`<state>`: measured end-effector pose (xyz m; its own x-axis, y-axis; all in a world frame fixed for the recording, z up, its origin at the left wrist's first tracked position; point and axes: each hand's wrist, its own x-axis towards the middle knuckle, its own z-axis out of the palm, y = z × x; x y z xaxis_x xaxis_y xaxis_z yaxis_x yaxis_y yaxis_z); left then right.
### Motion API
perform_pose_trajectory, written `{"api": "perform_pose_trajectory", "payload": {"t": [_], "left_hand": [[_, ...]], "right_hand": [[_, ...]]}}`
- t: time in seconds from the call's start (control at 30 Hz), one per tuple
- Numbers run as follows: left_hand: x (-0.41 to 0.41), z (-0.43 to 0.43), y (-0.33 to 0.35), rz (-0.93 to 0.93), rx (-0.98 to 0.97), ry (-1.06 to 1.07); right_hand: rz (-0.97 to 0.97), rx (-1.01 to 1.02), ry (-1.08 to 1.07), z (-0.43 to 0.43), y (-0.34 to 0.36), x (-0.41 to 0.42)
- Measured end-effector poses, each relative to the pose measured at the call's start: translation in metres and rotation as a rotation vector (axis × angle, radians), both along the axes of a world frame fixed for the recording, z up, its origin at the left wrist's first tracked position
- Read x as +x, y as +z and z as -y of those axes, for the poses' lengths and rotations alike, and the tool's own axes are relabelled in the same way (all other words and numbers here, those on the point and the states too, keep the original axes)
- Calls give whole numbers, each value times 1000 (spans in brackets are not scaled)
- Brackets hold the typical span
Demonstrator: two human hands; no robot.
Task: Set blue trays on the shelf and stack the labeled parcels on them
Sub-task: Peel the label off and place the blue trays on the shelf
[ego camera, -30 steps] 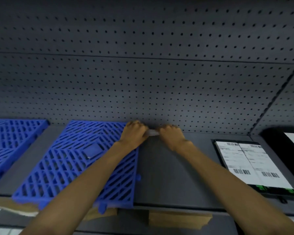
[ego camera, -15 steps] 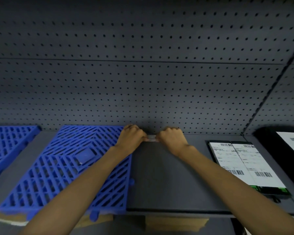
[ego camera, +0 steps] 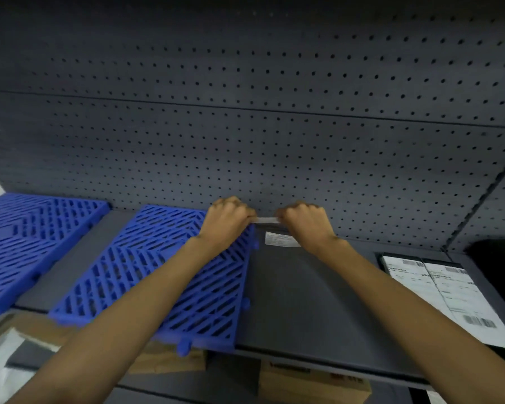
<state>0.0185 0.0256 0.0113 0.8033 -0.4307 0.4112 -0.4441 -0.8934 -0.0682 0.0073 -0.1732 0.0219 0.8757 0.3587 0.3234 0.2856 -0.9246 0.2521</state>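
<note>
Both hands work at the back of the shelf (ego camera: pixel 73 263), fingers curled. I log the left hand (ego camera: pixel 226 218) and right hand (ego camera: pixel 303 223) each pinching one end of a white strip (ego camera: pixel 264 220) at the far edge of a flat grey parcel (ego camera: pixel 298 301). The parcel lies just beside the blue tray (ego camera: pixel 158 272). A second blue tray (ego camera: pixel 27 243) sits further left.

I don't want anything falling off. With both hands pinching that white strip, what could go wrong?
The blue tray juts past the shelf's front edge under the left forearm; drawing back could drag it off. The left hand and right hand pinch the white strip by its ends; it might tear.
</note>
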Motion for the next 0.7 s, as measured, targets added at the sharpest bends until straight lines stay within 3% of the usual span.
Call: {"api": "perform_pose_trajectory", "payload": {"t": [0.37, 0.7], "left_hand": [[-45, -170, 14, 15, -49, 249], [-106, -340, 29, 28, -88, 331]], "right_hand": [[-1, -38, 288, -170, 23, 3], [-6, -12, 399, -350, 42, -35]]}}
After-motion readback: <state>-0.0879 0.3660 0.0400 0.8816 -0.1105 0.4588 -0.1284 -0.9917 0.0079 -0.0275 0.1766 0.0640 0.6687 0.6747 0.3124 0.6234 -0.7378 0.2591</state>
